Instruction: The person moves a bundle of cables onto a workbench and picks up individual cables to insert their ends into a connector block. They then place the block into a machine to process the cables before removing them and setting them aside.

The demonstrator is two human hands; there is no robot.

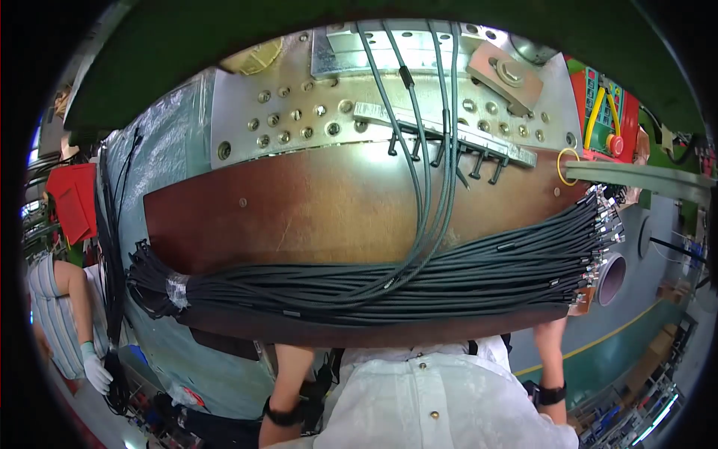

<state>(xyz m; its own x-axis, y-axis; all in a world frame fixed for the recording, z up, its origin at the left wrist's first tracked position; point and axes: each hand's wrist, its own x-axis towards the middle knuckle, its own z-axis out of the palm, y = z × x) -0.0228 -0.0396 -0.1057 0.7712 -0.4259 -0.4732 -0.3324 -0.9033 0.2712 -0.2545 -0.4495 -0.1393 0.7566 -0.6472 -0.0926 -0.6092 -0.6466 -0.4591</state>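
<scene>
A long bundle of black cables [464,280] lies across a brown wooden board [314,198] in front of me. Clear wrap [177,290] binds its left end; metal-tipped connectors [609,224] fan out at its right end. Several cables run up from the bundle to the metal fixture. My left forearm [292,370] reaches up to the board's near edge, left of centre, and the left hand is hidden there. My right forearm [550,348] meets the board's near right corner, below the connectors. The fingers of both hands are out of sight, so whether they hold anything is not visible.
Behind the board stands a perforated metal plate [299,93] with a bar [479,138] carrying black pegs. A red control box [624,112] with yellow-handled pliers [598,116] is at right, near a grey arm [643,176]. At left, a person's gloved hand [97,374] is beside hanging black cables [112,247].
</scene>
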